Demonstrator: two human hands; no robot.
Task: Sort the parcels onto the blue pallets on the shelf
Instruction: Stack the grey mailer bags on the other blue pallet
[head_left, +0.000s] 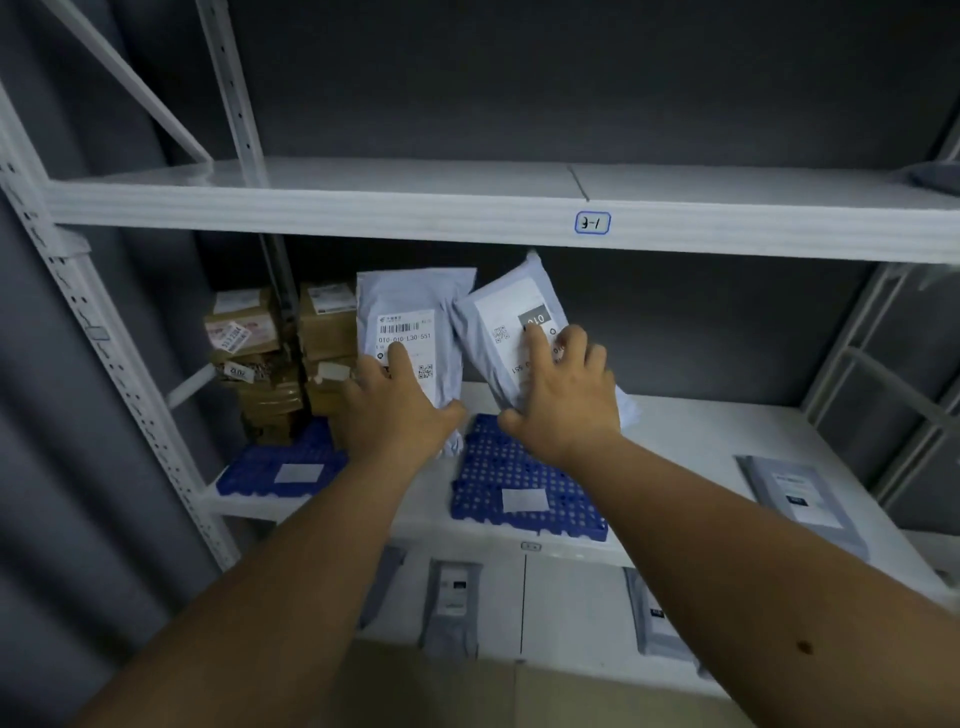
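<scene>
1. Nearest the camera, two bare forearms are stretched forward to the middle shelf (727, 431), where the work is being done.
2. The left hand (400, 405) is laid on the upright grey mailer (415, 332); its fingers (397, 358) are spread across the label and the thumb is hooked round the lower edge, so the bag is held.
3. The right hand (566, 400) is pressed on the tilted grey mailer (511, 332), fingers open over its label and thumb under the near edge.
4. Both mailers are stood at the back of the right blue pallet (519, 467), just beside the stacked cardboard boxes (280, 353) on the left blue pallet (280, 462).
5. The mailers are judged light, soft and slippery: thin plastic film that will sag and slide if pinched at a corner.
6. A hold low on the edge, with a flat palm on the face, is judged best.
7. Another grey mailer (800, 499) is left flat on the shelf, well to the right.
</scene>
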